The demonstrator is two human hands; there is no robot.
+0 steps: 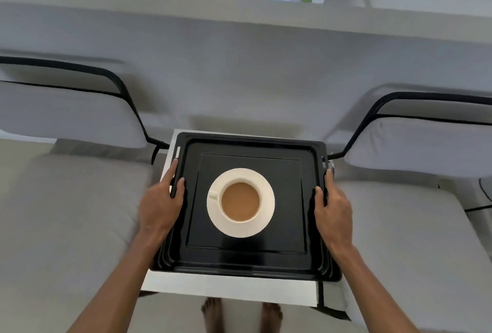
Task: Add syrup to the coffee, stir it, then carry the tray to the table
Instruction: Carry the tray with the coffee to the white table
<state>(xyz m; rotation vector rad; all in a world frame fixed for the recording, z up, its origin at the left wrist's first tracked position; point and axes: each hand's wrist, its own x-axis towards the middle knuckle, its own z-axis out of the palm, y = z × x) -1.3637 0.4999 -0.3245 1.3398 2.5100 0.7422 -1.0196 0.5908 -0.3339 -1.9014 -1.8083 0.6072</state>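
Observation:
A black rectangular tray point(247, 258) lies over a small white table point(231, 288) in front of me. At its centre stands a white cup of light-brown coffee point(240, 201) on a white saucer point(263, 222), handle to the left. My left hand point(159, 205) grips the tray's left rim, thumb on top. My right hand point(332, 206) grips the right rim the same way. No syrup container or spoon is in view.
Two grey cushioned seats with black frames flank the table, one at the left point(66, 117) and one at the right point(426, 141). A white wall ledge point(239, 13) runs behind. Two persons stand far off beyond it. My bare feet point(239, 314) show below the table.

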